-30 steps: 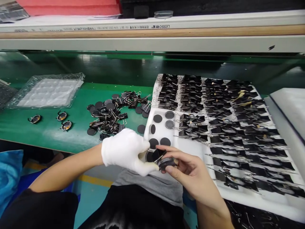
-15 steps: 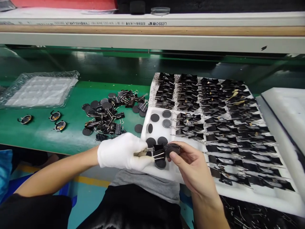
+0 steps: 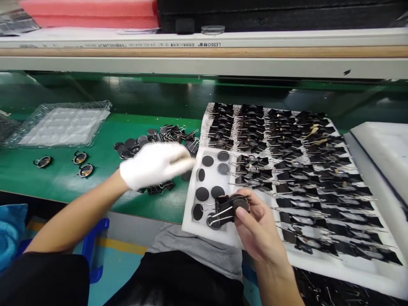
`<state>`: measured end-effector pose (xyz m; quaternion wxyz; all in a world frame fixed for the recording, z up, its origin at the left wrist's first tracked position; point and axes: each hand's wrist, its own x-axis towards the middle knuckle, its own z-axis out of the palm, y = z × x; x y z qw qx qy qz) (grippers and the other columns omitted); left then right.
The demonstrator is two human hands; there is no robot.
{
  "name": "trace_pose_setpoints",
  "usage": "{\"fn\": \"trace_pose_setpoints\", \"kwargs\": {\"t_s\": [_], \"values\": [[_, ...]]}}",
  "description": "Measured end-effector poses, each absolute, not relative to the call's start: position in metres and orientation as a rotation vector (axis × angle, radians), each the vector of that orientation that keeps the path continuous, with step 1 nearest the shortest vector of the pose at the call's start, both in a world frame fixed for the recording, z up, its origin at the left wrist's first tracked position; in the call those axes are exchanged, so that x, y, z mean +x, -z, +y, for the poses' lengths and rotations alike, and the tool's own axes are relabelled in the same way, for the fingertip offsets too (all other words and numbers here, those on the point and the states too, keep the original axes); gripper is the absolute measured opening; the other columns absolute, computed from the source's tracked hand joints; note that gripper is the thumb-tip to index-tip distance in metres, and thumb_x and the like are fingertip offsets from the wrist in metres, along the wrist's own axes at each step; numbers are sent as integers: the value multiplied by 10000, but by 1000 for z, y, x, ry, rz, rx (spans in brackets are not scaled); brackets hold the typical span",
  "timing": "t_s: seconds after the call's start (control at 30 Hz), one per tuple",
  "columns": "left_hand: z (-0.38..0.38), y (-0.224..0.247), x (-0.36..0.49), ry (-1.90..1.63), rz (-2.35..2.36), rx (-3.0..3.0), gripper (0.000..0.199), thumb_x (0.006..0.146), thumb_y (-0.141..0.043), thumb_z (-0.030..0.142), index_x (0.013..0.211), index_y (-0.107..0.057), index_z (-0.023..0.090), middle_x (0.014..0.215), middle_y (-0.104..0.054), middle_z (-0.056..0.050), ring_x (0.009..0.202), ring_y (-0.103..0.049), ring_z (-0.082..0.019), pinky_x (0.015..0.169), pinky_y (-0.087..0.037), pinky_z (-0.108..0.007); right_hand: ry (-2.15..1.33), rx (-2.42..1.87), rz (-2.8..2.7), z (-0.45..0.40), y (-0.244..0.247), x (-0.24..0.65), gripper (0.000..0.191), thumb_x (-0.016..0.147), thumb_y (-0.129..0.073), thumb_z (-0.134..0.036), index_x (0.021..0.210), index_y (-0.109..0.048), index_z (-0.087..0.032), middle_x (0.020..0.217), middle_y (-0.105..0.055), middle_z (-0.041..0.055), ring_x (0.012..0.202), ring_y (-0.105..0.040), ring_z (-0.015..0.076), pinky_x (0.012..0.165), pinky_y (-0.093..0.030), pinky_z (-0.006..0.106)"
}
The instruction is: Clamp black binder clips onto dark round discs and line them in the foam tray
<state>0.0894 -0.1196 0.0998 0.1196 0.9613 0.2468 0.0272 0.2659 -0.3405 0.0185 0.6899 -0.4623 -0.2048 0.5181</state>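
Observation:
My left hand, in a white glove, is over the green bench beside the foam tray, slightly blurred. Its fingers stretch out to the right with nothing visible in them. Below and behind it lies a pile of black binder clips and black round discs. My bare right hand pinches a round black part between thumb and fingers. A binder clip grips that part's left side, its wire handles pointing left. Both are above the tray's near left section, where several loose black discs lie.
The white foam tray carries rows of clipped parts. Another white foam block stands at the right. On the left are a clear plastic tray and three small round parts with wires. A shelf edge crosses above the bench.
My left hand has let go of the binder clip's handles and moved left and up towards the pile. The clip now stays on the round part in my right hand.

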Motion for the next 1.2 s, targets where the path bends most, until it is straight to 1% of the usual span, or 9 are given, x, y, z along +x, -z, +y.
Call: {"fn": "trace_pose_setpoints", "kwargs": {"t_s": [0.2, 0.33, 0.57, 0.67, 0.8, 0.87, 0.97, 1.1, 1.2], "values": [[-61, -88, 111, -102, 1192, 2979, 543, 1007, -437, 567, 730, -639, 146, 650, -546, -11, 569, -401, -106, 574, -211, -268, -1145, -1089, -439, -339, -17, 262, 329, 756, -903, -430, 989, -750, -255, 848, -710, 15, 715, -647, 146, 655, -565, 241], [-71, -85, 109, -251, 1103, 2920, 432, 1001, -384, 376, 643, -504, 165, 594, -420, 32, 547, -277, -69, 549, -203, -230, -1114, -1122, -462, -341, -15, 261, 410, 717, -924, -446, 1036, -756, -252, 787, -715, 18, 686, -644, 161, 655, -566, 262], [-77, -82, 99, -595, 1152, 2721, 363, 906, -465, 267, 559, -391, 189, 538, -299, 49, 529, -246, -66, 514, -199, -238, -1124, -1031, -520, -341, -17, 261, 241, 774, -884, -426, 900, -781, -248, 779, -701, 19, 697, -634, 152, 642, -555, 242], [-96, -85, 101, -773, 986, 2638, 400, 910, -528, 271, 544, -389, 194, 542, -358, 39, 553, -330, -85, 544, -277, -259, -1133, -1032, -585, -341, -20, 261, 207, 816, -853, -417, 922, -781, -255, 840, -723, 31, 727, -644, 160, 659, -554, 253], [-153, -96, 101, -855, 555, 2711, 375, 925, -520, 205, 555, -459, 193, 582, -507, 9, 589, -427, -113, 617, -356, -294, -1110, -1039, -738, -338, -21, 257, 184, 864, -813, -406, 981, -786, -266, 1191, -746, 93, 1093, -676, 240, 868, -564, 326], [-176, -96, 98, -804, 318, 2789, 361, 912, -531, 185, 555, -475, 196, 585, -551, 2, 580, -435, -122, 629, -358, -315, -1119, -1026, -789, -337, -22, 253, 189, 879, -798, -406, 1008, -784, -269, 1076, -760, 86, 1065, -682, 241, 861, -564, 335], [-188, -89, 89, -708, 142, 2812, 305, 900, -578, 304, 613, -539, 206, 584, -564, 17, 532, -423, -118, 575, -327, -312, -1112, -1025, -810, -338, -26, 249, 145, 876, -803, -358, 994, -783, -275, 898, -733, 38, 840, -678, 190, 746, -558, 293], [-187, -78, 75, -531, 546, 2633, 445, 712, -712, 578, 603, -502, 200, 553, -503, 52, 487, -390, -88, 498, -277, -262, -1102, -1086, -902, -344, -32, 249, 113, 881, -796, -267, 992, -789, -286, 879, -713, 19, 812, -665, 167, 730, -544, 267], [-194, -75, 73, -350, 610, 2511, 476, 671, -731, 563, 558, -453, 193, 516, -473, 60, 474, -380, -74, 484, -262, -246, -1125, -1139, -1006, -345, -34, 250, 118, 885, -791, -260, 1000, -789, -288, 892, -723, 20, 817, -671, 173, 732, -547, 275]]}}
